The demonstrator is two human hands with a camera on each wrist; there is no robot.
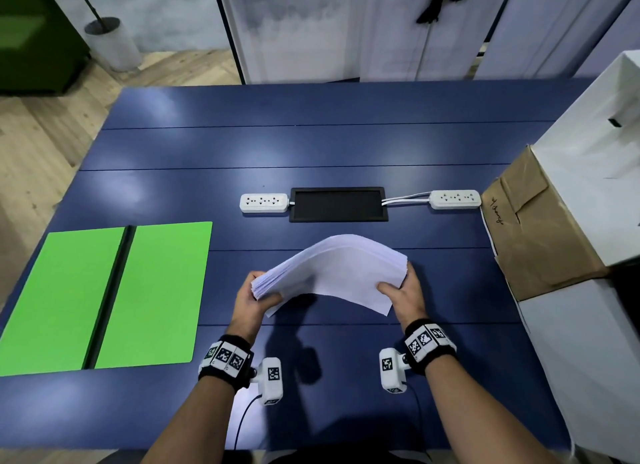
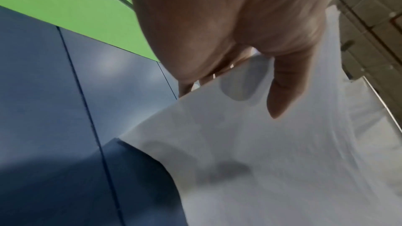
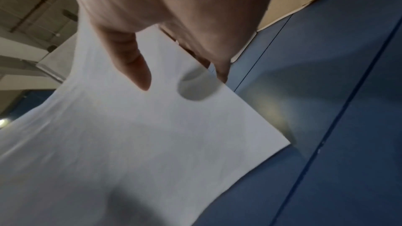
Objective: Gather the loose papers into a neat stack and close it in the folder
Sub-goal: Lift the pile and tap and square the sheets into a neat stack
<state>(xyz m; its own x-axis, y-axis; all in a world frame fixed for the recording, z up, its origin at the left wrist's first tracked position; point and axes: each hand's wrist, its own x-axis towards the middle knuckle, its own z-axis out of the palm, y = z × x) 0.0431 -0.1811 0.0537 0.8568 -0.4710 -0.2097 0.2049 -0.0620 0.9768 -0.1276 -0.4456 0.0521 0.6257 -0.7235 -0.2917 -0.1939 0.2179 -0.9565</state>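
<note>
Nearest: both hands w/ the stack of papers (image 1: 332, 273) held between them, lifted off the table (image 1: 311, 144), bowed upward in the middle. Left hand (image 1: 251, 299) grips the left short edge, thumb on the near face, fingers wrapped round the far side; right hand (image 1: 403, 295) does the same on the right edge. Wrist views agree: thumb flat on the sheet, fingers curled behind the edge. So both grips are closed on paper, neither wide nor idle.

Handling, as a judgement: a thickish ream, moderately heavy for paper, floppy — it arches under inward pressure. Sheets are smooth & will slide on each other; the left edge is fanned, not yet flush. Best held at the two short edges as now, thumbs on top, then tapped on the table to square up. Pinching only one edge would prob. let sheets splay or slip. Edges crease easily.

Left of the hands: green folder (image 1: 104, 297) lies open & flat on the table, dark spine down the middle, well apart from the stack.

Further back, mid-table: a black inset panel (image 1: 338, 204) w/ a white power strip (image 1: 264, 202) touching each end's cable side. Right: a brown cardboard flap (image 1: 533, 228) on a white box.

Surface is dark blue planks, glossy w/ light glare. Beyond: wood floor, potted plant (image 1: 104, 27), pale partition panels.
</note>
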